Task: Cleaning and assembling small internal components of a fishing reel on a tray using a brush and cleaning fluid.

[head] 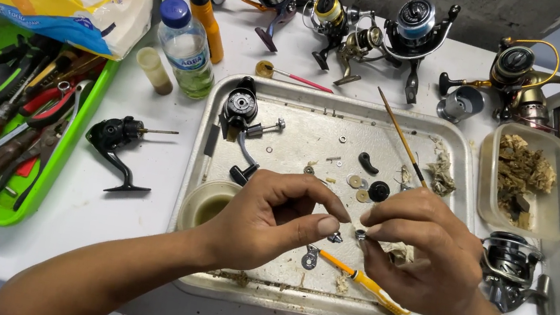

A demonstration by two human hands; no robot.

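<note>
Over the metal tray's [200,283] near edge, the left hand [271,216] curls, thumb and forefinger nearly closed, seemingly empty, beside the right hand [422,251], whose fingertips pinch a small metal reel part [360,235], held above the tray to catch drops.

A small silvery metal part [361,234] sits pinched between the fingertips of the right hand [422,251], with the left hand [271,216] closing on it from the other side. It is tiny, roughly ring-shaped and shiny; finer detail cannot be made out. It is held just above the metal tray [288,297], toward the counter's front edge.
</note>
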